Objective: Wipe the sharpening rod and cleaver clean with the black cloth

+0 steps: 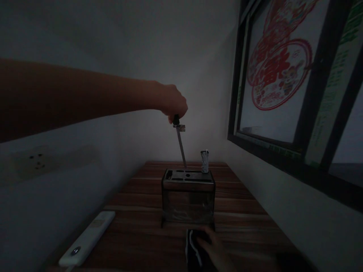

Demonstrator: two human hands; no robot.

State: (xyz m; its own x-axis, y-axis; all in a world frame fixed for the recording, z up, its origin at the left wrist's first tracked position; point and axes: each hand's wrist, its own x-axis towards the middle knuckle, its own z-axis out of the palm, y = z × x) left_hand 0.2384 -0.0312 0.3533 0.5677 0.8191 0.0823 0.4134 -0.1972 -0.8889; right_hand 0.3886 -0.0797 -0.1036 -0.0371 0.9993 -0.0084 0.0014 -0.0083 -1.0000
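My left hand reaches in from the left and is closed round the dark handle of a knife. The narrow blade points down and tilts slightly, its tip just above or at the slotted top of a knife block; contact cannot be made out. This block has a metal-looking top and a see-through front. A short silver patterned cylinder stands upright at its right rear. Low in the view, my right hand has its fingers over a black item with a white stripe, whose kind is unclear.
A wood-grain table runs back to the wall. A white power strip lies along its left edge. On the left wall is a socket. A dark-framed window with a red decoration is on the right. The light is dim.
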